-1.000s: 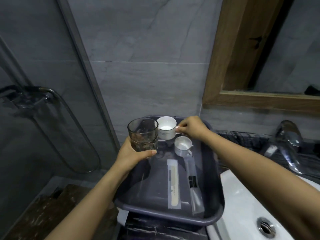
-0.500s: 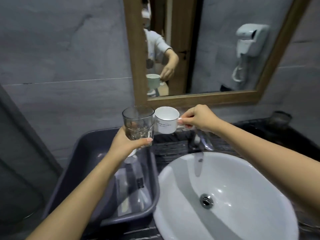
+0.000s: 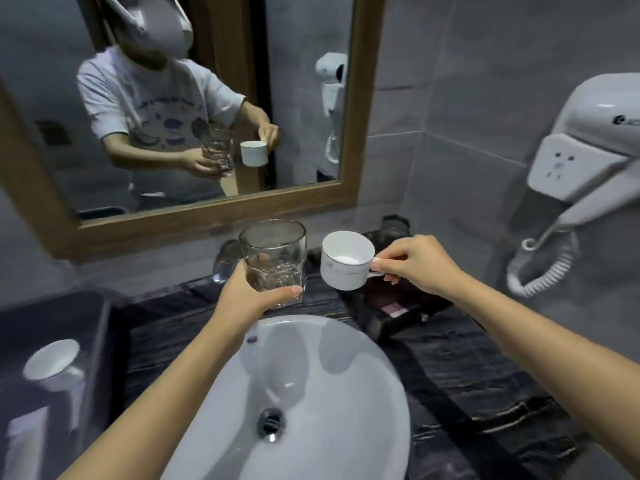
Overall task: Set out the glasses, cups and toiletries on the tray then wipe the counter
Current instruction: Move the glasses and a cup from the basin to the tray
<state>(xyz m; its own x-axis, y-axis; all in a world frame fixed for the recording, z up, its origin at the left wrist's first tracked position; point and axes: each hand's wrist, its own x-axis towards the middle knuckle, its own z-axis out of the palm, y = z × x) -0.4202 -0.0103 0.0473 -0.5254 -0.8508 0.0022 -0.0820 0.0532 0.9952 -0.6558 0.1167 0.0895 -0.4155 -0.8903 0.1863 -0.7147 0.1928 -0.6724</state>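
My left hand [image 3: 247, 297] grips a clear faceted glass [image 3: 273, 259] upright, above the back rim of the white sink [image 3: 311, 393]. My right hand [image 3: 419, 265] pinches the handle of a white cup [image 3: 346, 259], held just right of the glass. Beneath the cup and my right hand a dark tray [image 3: 398, 313] rests on the black marbled counter [image 3: 485, 375]; something small and reddish lies in it. At the far left, the grey bin [image 3: 86, 341] holds a second white cup [image 3: 52, 362] and some wrapped toiletries, all blurred.
A wood-framed mirror [image 3: 356, 98] hangs behind the sink and reflects a person holding both vessels. A wall-mounted hair dryer [image 3: 581, 161] with a coiled cord hangs at the right. A chrome faucet [image 3: 225, 261] stands behind the glass. A dark glass [image 3: 394, 225] sits at the counter's back.
Both hands have carried the glass and the white cup from the grey bin rightwards across the sink, towards the dark tray. My view has swung right with them.
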